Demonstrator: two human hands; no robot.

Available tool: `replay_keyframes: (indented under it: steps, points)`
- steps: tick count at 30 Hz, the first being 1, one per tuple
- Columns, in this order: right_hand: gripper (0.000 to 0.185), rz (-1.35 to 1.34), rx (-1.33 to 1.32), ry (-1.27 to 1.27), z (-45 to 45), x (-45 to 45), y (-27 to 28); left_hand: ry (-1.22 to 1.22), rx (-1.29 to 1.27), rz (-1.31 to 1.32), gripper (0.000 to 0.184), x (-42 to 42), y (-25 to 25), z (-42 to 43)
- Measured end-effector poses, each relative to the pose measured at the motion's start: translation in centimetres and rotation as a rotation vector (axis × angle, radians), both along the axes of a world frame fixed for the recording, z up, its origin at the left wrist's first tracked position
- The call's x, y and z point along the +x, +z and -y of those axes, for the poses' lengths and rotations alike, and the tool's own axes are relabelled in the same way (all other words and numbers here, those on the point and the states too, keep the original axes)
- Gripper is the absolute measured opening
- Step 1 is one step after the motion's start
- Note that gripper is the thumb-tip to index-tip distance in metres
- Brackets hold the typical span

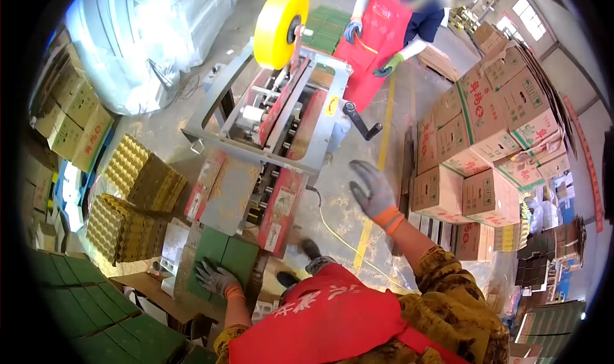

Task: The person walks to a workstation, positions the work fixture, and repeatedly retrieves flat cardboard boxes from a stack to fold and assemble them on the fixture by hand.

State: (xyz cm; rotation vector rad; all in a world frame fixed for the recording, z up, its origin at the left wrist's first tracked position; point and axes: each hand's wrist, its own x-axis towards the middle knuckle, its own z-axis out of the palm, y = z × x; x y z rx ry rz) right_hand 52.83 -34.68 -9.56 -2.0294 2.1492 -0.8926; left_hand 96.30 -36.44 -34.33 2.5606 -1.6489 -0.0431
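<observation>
- Left hand (219, 279): gloved in grey with an orange cuff; palm down, fingers spread flat on the top of the green carton.
- Right hand (373, 192): gloved alike; raised above the floor to the right of the machine, fingers extended, thumb apart.
- Green carton (240, 256): located at the near end of the machine, just beside its grey metal plate (231, 197); 1 seam line crosses the top.
- Machine (272, 124): stands directly ahead; carries 1 large yellow tape roll (275, 31) at the top and 1 black crank handle (364, 124) on the right side.
- Machine labels: 1 yellow sticker (332, 105) on the frame and 1 white label (286, 202) on the red rail; text too small to read.
- Red apron (313, 319): worn by the person; white Chinese characters, not clearly legible.
- Brown cartons (448, 137): stacked at right; large red Chinese characters, green bands and green print, distorted by the lens.
- Co-worker (380, 34): stands beyond the machine in a lettered red apron and gloves.
- Left side: 2 stacks of egg trays (137, 172) and further green cartons (96, 306).
- Floor obstruction: 1 yellow cable (332, 230) runs right of the machine.
</observation>
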Motion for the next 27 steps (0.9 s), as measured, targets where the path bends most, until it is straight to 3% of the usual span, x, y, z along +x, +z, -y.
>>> replay_keyframes:
  steps: [3, 10, 13, 14, 21, 24, 27]
  points:
    - [0.049, -0.129, -0.085, -0.154, -0.2, -2.6, 1.8, 0.012, 0.018, 0.011, 0.059, -0.3, 0.2, 0.1]
    - [0.058, -0.369, -0.113, -0.146, 6.8, -10.2, 2.4, 0.016, 0.06, -0.018, 0.059, -1.2, 2.5, 0.2]
    - [0.049, -0.453, 0.234, 0.009, 8.7, -12.4, 0.8, 0.033, 0.008, -0.033, 0.06, -0.8, 1.3, 0.1]
    - [0.042, -0.446, 0.176, 0.115, 9.4, -12.4, 0.7, 0.041, -0.007, -0.035, 0.06, -1.0, 1.0, -0.2]
    - [0.039, -0.211, 0.229, 0.445, 14.7, -10.5, -0.6, 0.044, 0.038, -0.022, 0.06, -1.8, 1.0, 0.6]
    - [0.033, -0.344, 0.112, 0.544, 18.5, -9.0, -0.9, 0.039, 0.029, 0.003, 0.061, -0.3, 0.2, 0.3]
    - [0.023, 0.049, 0.165, 0.414, 21.7, -8.2, -2.6, 0.042, -0.032, -0.026, 0.059, -0.7, 1.1, 0.4]
